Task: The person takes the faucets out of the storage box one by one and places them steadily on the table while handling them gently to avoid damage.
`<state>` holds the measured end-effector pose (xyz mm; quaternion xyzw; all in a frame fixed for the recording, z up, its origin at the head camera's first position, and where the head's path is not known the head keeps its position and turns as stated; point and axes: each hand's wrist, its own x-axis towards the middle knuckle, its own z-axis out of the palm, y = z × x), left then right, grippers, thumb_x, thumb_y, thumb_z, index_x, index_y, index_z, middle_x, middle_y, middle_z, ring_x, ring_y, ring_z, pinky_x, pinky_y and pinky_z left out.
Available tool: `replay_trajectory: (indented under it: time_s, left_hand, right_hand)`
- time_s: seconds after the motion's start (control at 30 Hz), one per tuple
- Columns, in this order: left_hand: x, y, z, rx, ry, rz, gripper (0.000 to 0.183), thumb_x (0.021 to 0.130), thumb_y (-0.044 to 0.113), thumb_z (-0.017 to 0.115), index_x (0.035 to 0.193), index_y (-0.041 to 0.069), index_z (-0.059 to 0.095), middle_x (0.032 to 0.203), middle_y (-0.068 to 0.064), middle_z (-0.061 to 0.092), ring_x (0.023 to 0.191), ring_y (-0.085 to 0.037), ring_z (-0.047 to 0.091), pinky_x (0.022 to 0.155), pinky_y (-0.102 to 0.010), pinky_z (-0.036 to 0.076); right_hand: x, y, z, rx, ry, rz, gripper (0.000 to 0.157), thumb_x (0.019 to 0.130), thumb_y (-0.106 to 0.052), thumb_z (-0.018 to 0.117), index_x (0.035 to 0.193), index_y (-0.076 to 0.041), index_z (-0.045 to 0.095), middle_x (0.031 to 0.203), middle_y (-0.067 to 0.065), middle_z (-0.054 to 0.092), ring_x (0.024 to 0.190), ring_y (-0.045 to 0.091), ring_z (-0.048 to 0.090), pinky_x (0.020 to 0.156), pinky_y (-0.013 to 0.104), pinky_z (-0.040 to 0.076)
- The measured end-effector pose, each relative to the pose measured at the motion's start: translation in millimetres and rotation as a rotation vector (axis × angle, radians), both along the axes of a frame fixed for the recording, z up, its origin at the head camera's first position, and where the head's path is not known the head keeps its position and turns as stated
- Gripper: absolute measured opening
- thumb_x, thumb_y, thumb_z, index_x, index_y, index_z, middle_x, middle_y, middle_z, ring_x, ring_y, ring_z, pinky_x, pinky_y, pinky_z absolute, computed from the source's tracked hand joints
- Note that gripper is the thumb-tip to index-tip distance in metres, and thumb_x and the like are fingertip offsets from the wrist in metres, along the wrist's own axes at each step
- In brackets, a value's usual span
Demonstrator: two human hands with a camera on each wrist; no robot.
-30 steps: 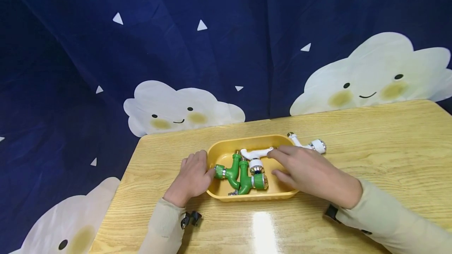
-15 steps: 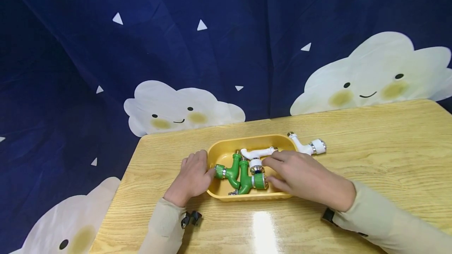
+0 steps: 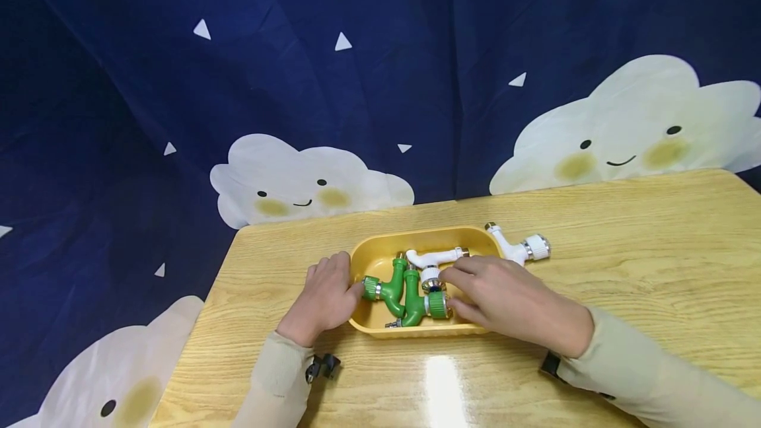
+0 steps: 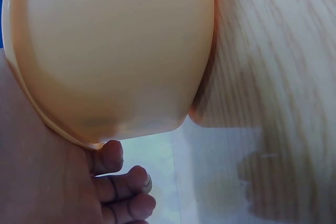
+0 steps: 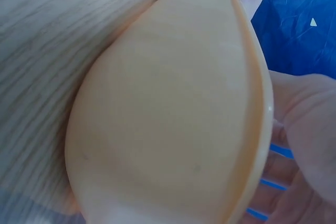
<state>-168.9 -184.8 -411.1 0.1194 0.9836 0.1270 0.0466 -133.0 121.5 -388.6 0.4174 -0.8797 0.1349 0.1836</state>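
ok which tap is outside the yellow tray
The white tap on the table, past the right end of the tray. The other white tap and the two green taps lie inside it.

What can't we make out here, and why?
Lower end of the white tap outside the tray: head view, behind the right hand.
Tray's right end: head view, partly covered by that hand.
Whether it touches the white knob or green knob: head view, too small to tell.
Taps: both wrist views, hidden by the tray.
Rest of the tray: left wrist view, cut off at the top edge.
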Motion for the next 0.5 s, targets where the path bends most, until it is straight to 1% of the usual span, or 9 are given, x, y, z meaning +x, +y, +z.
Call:
replay_trajectory:
  time_s: [0.2, 0.37, 0.5]
  left_hand:
    - [0.2, 0.1, 1.0, -0.002, 0.006, 0.000, 0.020, 0.095, 0.029, 0.054, 0.093, 0.012, 0.045, 0.086, -0.005, 0.044, 0.081, -0.023, 0.039, 0.079, -0.035, 0.029]
    - [0.4, 0.1, 1.2, -0.004, -0.002, 0.003, 0.020, 0.095, 0.029, 0.054, 0.094, 0.012, 0.045, 0.086, -0.005, 0.044, 0.081, -0.024, 0.039, 0.079, -0.035, 0.029]
    - [0.4, 0.1, 1.2, -0.003, -0.003, 0.004, 0.021, 0.096, 0.030, 0.054, 0.094, 0.012, 0.045, 0.086, -0.005, 0.044, 0.081, -0.024, 0.039, 0.079, -0.035, 0.029]
  right_hand:
    - [-0.7, -3.8, -4.1, -0.009, 0.007, 0.015, 0.024, 0.086, -0.021, 0.080, 0.108, -0.014, 0.071, 0.096, -0.002, 0.071, 0.078, 0.012, 0.068, 0.068, 0.033, 0.058]
    - [-1.5, -6.6, -7.8, -0.015, 0.006, 0.028, 0.024, 0.086, -0.020, 0.080, 0.107, -0.013, 0.072, 0.094, -0.003, 0.070, 0.076, 0.011, 0.066, 0.069, 0.032, 0.057]
    - [-2.5, -8.5, -10.7, -0.024, -0.011, 0.043, 0.025, 0.086, -0.021, 0.082, 0.106, -0.012, 0.072, 0.093, -0.004, 0.069, 0.076, 0.009, 0.065, 0.070, 0.030, 0.057]
